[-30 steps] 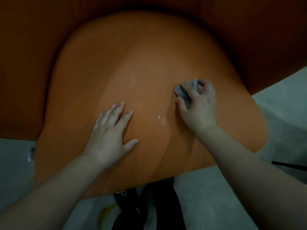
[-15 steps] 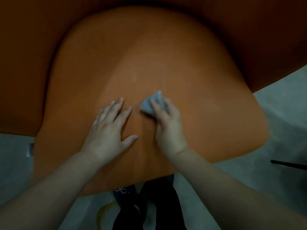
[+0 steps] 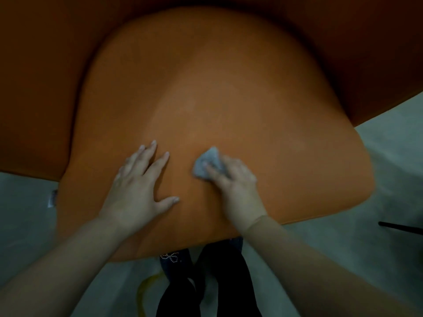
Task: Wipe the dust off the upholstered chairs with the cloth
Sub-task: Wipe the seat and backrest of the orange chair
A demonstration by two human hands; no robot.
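Observation:
An orange upholstered chair seat (image 3: 229, 88) fills most of the view, with its darker curved backrest (image 3: 34, 76) wrapping around the far side. My right hand (image 3: 235, 188) presses a small crumpled grey cloth (image 3: 207, 164) onto the seat near its front middle, fingers curled over it. Just left of the cloth, my left hand (image 3: 137, 186) lies flat on the seat with fingers spread, holding nothing.
Pale grey floor (image 3: 377, 259) shows around the seat's front. My dark-clothed legs (image 3: 206, 282) stand below the seat's front edge. A thin black rod (image 3: 400, 227) pokes in at the right edge. A yellowish curved thing (image 3: 146, 289) lies on the floor.
My right hand slid the cloth from the seat's right side to the front middle, over the white specks, which no longer show. My left hand stayed put.

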